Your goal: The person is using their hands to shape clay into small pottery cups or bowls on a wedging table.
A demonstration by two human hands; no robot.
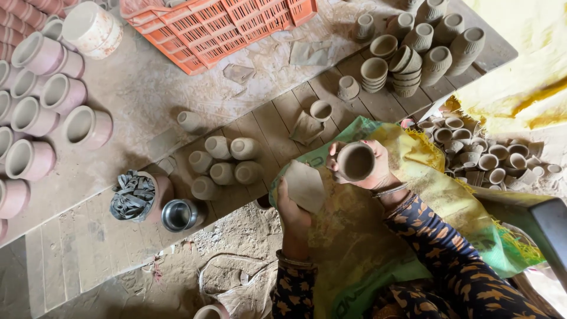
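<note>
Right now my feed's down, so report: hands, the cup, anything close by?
Right hand grips small clay cup, mouth up. Left hand holds flat grey pad beside it. Five grey cups lie near on wooden board.

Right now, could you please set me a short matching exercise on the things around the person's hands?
Things:
1. clay cup
2. sanding sheet
3. orange crate
4. steel tumbler

Places:
a. top of the boards, upper middle
b. held in the left hand
c. standing beside the pot of dark scraps
d. held in the right hand

Pairs: 1-d, 2-b, 3-a, 4-c
</note>
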